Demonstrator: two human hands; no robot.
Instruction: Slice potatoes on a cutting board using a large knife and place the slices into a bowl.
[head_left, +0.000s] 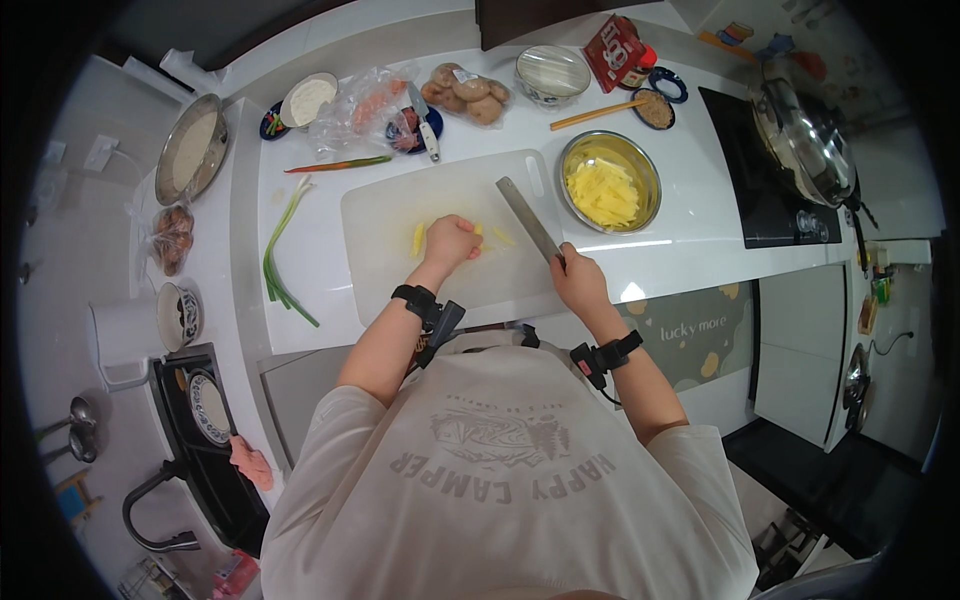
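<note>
My right hand (580, 280) grips the handle of a kitchen cleaver (526, 217), its blade slanting over the right part of a white cutting board (390, 285). My left hand (450, 244) is over the middle of the board, fingers curled around a yellow strip, perhaps potato. More pale yellow strips (417, 240) lie on the board on both sides of this hand. A steel bowl (649, 210) holding many cut yellow strips (604, 193) stands beside the board's upper right corner. Green onions (274, 262) and a red-green chili pepper (337, 164) lie left of and above the board.
Bagged potatoes (472, 94), a plastic bag (345, 112), a white-handled peeler or knife (428, 139) and a covered bowl (553, 75) stand behind the board. Chopsticks (600, 115) rest on a small dish. An induction cooktop (757, 202) with a lidded pan (810, 142) is right; a black sink (202, 480) is lower left.
</note>
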